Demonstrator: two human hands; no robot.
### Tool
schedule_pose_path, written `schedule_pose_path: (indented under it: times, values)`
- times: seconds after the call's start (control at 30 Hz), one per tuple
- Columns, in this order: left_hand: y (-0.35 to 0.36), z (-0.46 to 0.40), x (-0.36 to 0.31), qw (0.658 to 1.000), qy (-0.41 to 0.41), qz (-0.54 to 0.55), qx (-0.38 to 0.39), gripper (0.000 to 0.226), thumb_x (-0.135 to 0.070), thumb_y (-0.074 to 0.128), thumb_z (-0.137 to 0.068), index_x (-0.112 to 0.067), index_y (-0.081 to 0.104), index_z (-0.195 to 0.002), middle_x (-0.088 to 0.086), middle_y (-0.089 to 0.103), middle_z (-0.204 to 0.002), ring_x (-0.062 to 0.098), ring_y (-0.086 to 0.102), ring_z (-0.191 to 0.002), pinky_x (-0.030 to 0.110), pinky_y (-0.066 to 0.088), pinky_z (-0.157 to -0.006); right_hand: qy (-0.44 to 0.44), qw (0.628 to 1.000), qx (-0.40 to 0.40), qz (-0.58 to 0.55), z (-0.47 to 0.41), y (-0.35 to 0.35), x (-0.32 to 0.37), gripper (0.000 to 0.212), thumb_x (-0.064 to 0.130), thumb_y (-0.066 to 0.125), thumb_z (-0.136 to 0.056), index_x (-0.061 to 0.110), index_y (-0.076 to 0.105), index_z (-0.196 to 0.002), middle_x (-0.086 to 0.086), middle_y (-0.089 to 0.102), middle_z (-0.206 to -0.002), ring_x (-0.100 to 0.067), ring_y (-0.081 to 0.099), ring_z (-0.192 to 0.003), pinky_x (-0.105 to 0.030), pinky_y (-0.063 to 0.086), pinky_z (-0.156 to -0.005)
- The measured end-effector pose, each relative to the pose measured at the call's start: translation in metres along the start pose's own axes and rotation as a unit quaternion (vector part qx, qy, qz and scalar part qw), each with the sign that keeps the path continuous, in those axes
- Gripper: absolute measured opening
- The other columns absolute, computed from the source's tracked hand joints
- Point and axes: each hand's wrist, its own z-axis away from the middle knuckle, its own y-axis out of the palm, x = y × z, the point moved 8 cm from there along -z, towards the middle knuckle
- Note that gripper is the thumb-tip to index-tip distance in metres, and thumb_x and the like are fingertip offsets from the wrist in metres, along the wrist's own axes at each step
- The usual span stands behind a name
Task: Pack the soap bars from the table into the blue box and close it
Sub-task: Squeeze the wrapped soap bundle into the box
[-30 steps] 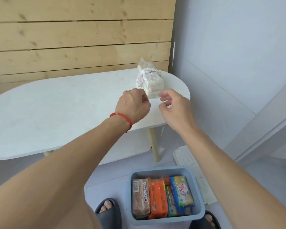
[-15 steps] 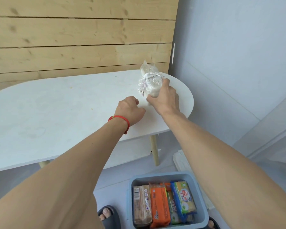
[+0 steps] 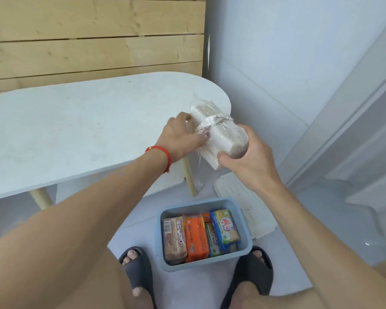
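Both hands are on the soap bundle [image 3: 218, 132], a pack of pale bars in clear plastic with a white band tied around its middle. My right hand [image 3: 250, 161] grips the near end of the bundle, with the thumb on the lower side and the fingers curled over the top. My left hand [image 3: 181, 139] has a red bracelet [image 3: 163, 153] on the wrist. It touches the left side of the bundle near the band, but its fingertips are hidden behind the plastic, so I cannot tell if they pinch the bundle or only press on it.

The bundle is tilted, the far end higher, and it is at the right end of the white table [image 3: 76, 121], partly past the table edge. I cannot tell if the far end rests on the table.

On the floor, below the hands, the blue box [image 3: 206, 265] stands open between my two feet in dark slippers [image 3: 140, 273]. Inside it are wrapped soap bars standing on edge: a brown bar [image 3: 174, 237] at the left, an orange bar [image 3: 196, 237] beside it, then a green and blue bar [image 3: 225, 227] at the right. The white lid [image 3: 247, 208] lies on the floor just beside the box, at its right far side. Behind the table is a wall of wooden planks [image 3: 94, 36].
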Motion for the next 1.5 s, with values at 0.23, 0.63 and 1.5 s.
schedule_pose_path:
  times: [0.23,0.63,1.5]
  values:
    - [0.102,0.066,0.048,0.998,0.042,0.034,0.038,0.069,-0.05,0.067,-0.078,-0.022,0.049,-0.139,-0.002,0.037,-0.125,0.014,0.055,-0.1,0.022,0.051,-0.084,0.193,0.96,0.047,-0.197,0.105,0.003,-0.115,0.042,0.034,0.082,-0.064,0.041,0.07,-0.104,0.007,0.08,-0.097,-0.014,0.078,-0.088,-0.033,0.065,-0.069]
    - [0.204,0.05,0.18,0.974,-0.166,0.07,0.134,0.062,-0.018,0.081,-0.08,-0.028,0.057,-0.136,0.001,0.049,-0.135,0.022,0.053,-0.125,0.04,0.047,-0.11,0.43,0.842,0.143,-0.293,0.159,0.084,-0.231,0.047,0.008,0.077,-0.083,0.019,0.062,-0.126,-0.014,0.075,-0.116,-0.033,0.075,-0.105,-0.044,0.064,-0.086]
    - [0.249,0.045,0.165,0.897,0.093,-0.302,0.309,0.096,-0.074,0.066,-0.051,-0.055,0.024,-0.136,-0.008,0.007,-0.152,0.037,0.019,-0.143,0.057,0.039,-0.101,0.407,0.883,0.218,-0.085,0.146,0.074,-0.236,0.049,0.063,0.065,-0.068,0.032,0.063,-0.106,0.004,0.068,-0.108,-0.013,0.065,-0.099,-0.033,0.057,-0.079]
